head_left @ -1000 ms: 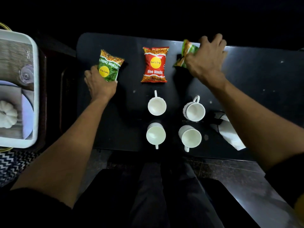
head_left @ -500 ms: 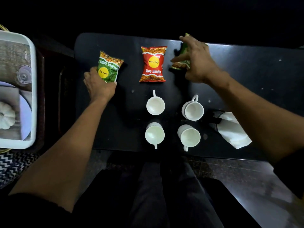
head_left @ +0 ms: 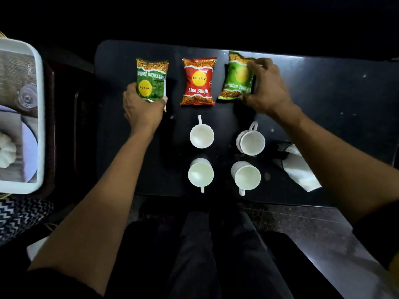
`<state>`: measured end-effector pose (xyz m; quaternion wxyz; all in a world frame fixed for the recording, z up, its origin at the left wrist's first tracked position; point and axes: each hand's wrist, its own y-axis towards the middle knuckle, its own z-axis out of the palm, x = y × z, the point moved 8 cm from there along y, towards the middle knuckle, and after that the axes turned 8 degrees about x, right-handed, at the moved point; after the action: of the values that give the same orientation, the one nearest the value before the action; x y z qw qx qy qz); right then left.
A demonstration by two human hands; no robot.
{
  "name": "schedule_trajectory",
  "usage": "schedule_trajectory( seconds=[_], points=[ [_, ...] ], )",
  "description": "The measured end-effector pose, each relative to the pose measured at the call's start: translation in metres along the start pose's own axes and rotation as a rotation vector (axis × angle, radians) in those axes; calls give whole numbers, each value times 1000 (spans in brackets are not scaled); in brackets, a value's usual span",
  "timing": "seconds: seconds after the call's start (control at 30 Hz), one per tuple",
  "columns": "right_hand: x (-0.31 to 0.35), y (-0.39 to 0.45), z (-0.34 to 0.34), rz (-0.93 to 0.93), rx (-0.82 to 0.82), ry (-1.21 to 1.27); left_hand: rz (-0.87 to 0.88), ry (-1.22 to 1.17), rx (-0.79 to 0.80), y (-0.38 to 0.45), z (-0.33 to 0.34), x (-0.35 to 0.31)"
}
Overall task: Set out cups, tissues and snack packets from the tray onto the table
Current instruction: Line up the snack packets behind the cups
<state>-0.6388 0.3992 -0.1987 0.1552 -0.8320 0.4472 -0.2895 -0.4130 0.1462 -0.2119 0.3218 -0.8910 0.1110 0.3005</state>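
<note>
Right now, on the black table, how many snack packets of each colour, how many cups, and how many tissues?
Green foil snack packets: 2
Red foil snack packet: 1
White ceramic cups: 4
White paper tissue: 1
Total: 8

Left hand [head_left: 142, 108] fingers wrap the left green packet [head_left: 152, 79], hiding its near corner. Right hand [head_left: 266, 87] fingers cover the right green packet's [head_left: 236, 77] printed name end. Tray [head_left: 41, 117] cut off at frame edge.

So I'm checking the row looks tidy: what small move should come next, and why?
Probably the left hand should turn the left green packet around: its print reads upside down, while the red packet and right green packet read upright.
</note>
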Motion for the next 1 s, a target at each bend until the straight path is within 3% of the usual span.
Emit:
schedule_trajectory(
  seconds=[0.17,0.7,0.9,1.0],
  points=[
    [13,-13,11,-34,-1,-97,10,-49,38,-16,17,-8],
    [9,-15,8,18,-33,-29,13,-6,64,-32,30,-9],
    [30,-15,18,-155,38,-199,19,-8,65,-38,33,-13],
    [30,-12,20,-130,26,-213,20,-6,65,-41,34,-15]
  ],
)
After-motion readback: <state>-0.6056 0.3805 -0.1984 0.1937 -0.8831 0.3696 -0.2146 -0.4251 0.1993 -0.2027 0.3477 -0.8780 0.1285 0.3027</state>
